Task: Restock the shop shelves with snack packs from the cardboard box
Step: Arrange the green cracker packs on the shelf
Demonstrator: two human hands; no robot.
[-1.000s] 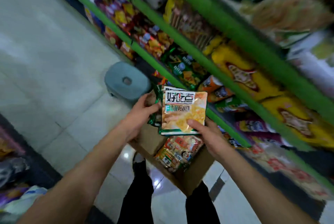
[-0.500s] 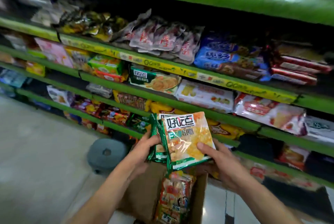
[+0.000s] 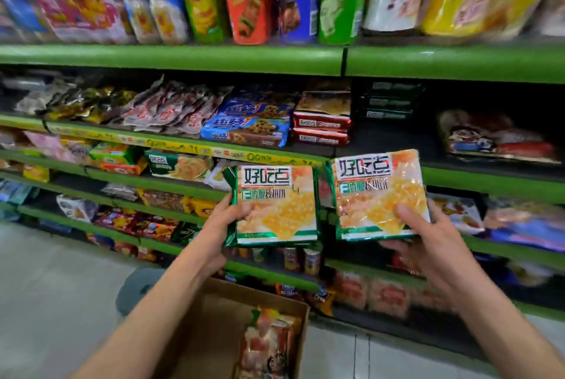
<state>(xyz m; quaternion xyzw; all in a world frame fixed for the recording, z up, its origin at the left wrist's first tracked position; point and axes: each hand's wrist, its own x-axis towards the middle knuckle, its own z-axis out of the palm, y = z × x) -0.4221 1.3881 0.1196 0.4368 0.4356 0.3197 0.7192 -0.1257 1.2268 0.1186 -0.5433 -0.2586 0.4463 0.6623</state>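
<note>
My left hand [image 3: 218, 227] grips a stack of green-edged orange cracker packs [image 3: 275, 204] by its left side. My right hand [image 3: 428, 235] holds one matching cracker pack [image 3: 377, 192] from below, thumb on its front. Both are raised in front of the green shop shelves [image 3: 345, 62]. Below, the open cardboard box [image 3: 214, 326] stands on the floor with red-orange snack packs [image 3: 266, 345] in its right side. A matching green cracker pack [image 3: 179, 164] lies on a shelf to the left.
Shelves hold many snack packs: tall bags on top, blue cookie packs [image 3: 247, 129] and red packs [image 3: 321, 129] in the middle row. A dark gap [image 3: 388, 140] lies right of the red packs. A grey stool [image 3: 137, 287] stands left of the box on the tiled floor.
The view has swung up from the box to the shelves. My hands rose and parted: the right hand has taken one pack off the stack, which stays in my left.
</note>
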